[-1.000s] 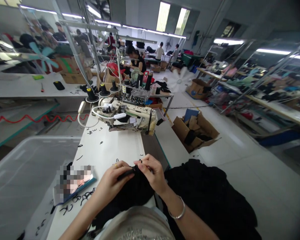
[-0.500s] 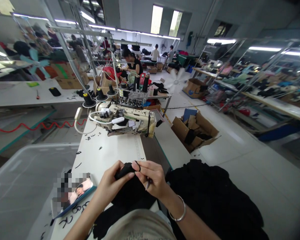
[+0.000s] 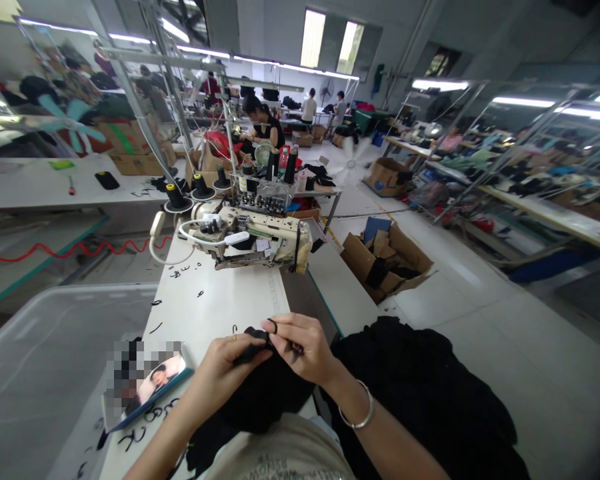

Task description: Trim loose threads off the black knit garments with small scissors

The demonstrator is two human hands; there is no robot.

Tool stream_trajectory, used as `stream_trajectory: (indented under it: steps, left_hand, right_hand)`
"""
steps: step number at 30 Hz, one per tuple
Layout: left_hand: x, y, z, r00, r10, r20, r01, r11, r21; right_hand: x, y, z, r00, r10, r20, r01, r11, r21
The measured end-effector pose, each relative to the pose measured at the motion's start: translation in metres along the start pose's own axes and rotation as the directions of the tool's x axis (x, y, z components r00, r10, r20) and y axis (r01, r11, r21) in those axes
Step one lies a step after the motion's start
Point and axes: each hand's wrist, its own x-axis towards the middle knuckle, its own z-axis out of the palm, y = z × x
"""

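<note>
My left hand (image 3: 233, 360) is closed on a piece of black fabric (image 3: 265, 393), thumb and fingers pinching its folded edge. Right beside it, my right hand (image 3: 300, 343) pinches a thin black strip at the same edge, which loops over a fingertip. A small dark pointed tool (image 3: 296, 352) is tucked under the fingers of the right hand; its kind is unclear. The fabric hangs down over my lap and the table edge. Beyond the hands stands a cream sewing machine (image 3: 250, 233) on the white table (image 3: 215, 307).
To the right lies a large heap of black fabric (image 3: 420, 393). A propped phone (image 3: 150, 387) and black scraps sit on the table at left, beside a translucent plastic bin (image 3: 55, 347). Thread cones (image 3: 177, 197) stand behind the machine. An open cardboard box (image 3: 385, 260) is on the floor.
The left hand has turned slightly and its fingers now cover more of the folded edge. The right hand has shifted a little up, still pinching the strip.
</note>
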Motion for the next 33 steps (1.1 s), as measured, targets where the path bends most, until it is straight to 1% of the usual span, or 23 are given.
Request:
stream_trajectory:
  steps: [3, 5, 9, 12, 14, 17, 19, 22, 27, 30, 33]
  left_hand:
    - [-0.003, 0.005, 0.0, 0.997, -0.015, 0.075, 0.017, 1.0, -0.023]
    - [-0.005, 0.005, 0.0, 0.997, -0.021, 0.079, 0.024, 0.999, -0.044]
    - [-0.009, 0.001, 0.002, 0.996, -0.086, 0.03, 0.088, 0.99, -0.108]
    - [-0.01, -0.005, 0.002, 0.988, -0.148, -0.03, 0.142, 0.977, -0.161]
    - [-0.01, -0.007, 0.002, 0.983, -0.178, -0.04, 0.167, 0.966, -0.198]
    - [-0.008, -0.009, 0.0, 0.98, -0.194, -0.035, 0.181, 0.957, -0.227]
    - [-0.007, -0.009, 0.0, 0.982, -0.187, -0.031, 0.176, 0.96, -0.22]
    - [-0.006, -0.006, 0.001, 0.986, -0.167, -0.018, 0.161, 0.968, -0.191]
    - [-0.006, 0.0, 0.002, 0.989, -0.141, 0.032, 0.144, 0.978, -0.154]
    - [-0.007, 0.002, 0.002, 0.985, -0.16, 0.069, 0.169, 0.973, -0.159]
    - [-0.006, 0.005, 0.004, 0.974, -0.196, 0.115, 0.216, 0.956, -0.198]
  right_hand:
    - [0.003, -0.001, 0.001, 0.988, 0.155, -0.005, -0.154, 0.985, 0.075]
    - [0.004, -0.002, 0.001, 0.965, 0.262, -0.01, -0.26, 0.959, 0.116]
    - [0.001, 0.0, 0.0, 0.906, 0.421, 0.043, -0.421, 0.886, 0.196]
    - [-0.008, 0.001, -0.005, 0.865, 0.495, 0.082, -0.498, 0.83, 0.25]
    - [-0.013, -0.003, -0.01, 0.85, 0.512, 0.125, -0.527, 0.82, 0.223]
    - [-0.019, -0.013, -0.013, 0.829, 0.524, 0.193, -0.548, 0.831, 0.097]
    - [-0.02, -0.02, -0.013, 0.836, 0.512, 0.195, -0.53, 0.846, 0.051]
    - [-0.019, -0.024, -0.007, 0.854, 0.494, 0.162, -0.505, 0.862, 0.034]
    - [-0.017, -0.024, -0.001, 0.865, 0.487, 0.12, -0.491, 0.871, 0.008]
    - [-0.017, -0.024, 0.001, 0.867, 0.493, 0.074, -0.495, 0.869, 0.015]
    - [-0.023, -0.023, 0.004, 0.854, 0.52, 0.0, -0.518, 0.851, 0.082]
